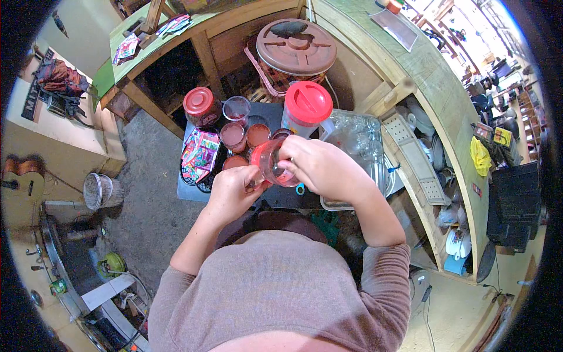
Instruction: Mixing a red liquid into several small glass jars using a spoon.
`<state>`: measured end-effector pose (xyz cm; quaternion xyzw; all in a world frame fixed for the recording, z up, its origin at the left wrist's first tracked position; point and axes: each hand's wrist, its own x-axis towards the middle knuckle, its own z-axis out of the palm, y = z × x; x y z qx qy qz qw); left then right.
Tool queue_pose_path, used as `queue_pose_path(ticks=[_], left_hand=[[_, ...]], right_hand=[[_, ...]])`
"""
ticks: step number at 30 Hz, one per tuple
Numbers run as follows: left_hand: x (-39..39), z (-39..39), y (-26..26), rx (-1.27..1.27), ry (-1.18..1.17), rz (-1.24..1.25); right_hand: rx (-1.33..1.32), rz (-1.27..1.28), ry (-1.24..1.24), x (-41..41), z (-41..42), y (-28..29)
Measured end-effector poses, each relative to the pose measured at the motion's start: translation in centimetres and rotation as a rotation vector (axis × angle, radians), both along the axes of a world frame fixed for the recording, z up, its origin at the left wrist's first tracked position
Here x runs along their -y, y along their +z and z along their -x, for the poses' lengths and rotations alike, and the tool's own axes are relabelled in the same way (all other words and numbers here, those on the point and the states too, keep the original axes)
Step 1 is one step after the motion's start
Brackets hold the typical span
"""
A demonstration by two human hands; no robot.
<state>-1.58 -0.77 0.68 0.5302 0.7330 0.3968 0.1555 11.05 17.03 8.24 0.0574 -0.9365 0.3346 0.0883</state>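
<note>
A clear mug-like container (273,166) with a red band is tipped on its side above a small dark table (275,196). My left hand (235,187) grips it at the lower left, where a handle seems to be. At its open end is my right hand (314,165), fingers over the rim and thumb at the opening; whether it also pinches something small is hidden. Just behind stand cups of reddish-brown contents, among them one cup (233,135) and another cup (258,135). A clear plastic cup (236,110) with some red at its bottom is farther back.
A pitcher with a red lid (308,103) stands behind my right hand. To its right, a clear tray (327,203) holds several glasses. A basket of colourful sachets (200,154) and a red-lidded jar (200,103) are at left. A large lidded bucket (297,46) stands beyond the table.
</note>
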Motion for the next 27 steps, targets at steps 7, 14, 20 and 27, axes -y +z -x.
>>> queue_pose_path(ticks=[7,14,20,27], left_hand=[[0.4,0.1,-1.0,0.025,-0.005,0.031],[-0.4,-0.5,-0.6,0.035,-0.043,-0.008],[0.3,-0.1,-0.7,0.093,0.027,0.055],[-0.3,-0.6,0.0,0.158,-0.035,-0.004]], right_hand=[[-0.014,0.187,-0.208,-1.8,-2.7,3.2],[0.03,0.025,-0.087,-0.2,-0.6,-1.3],[-0.275,0.07,-0.164,-1.5,-2.7,2.7],[-0.043,-0.133,0.008,-0.6,-0.5,-1.0]])
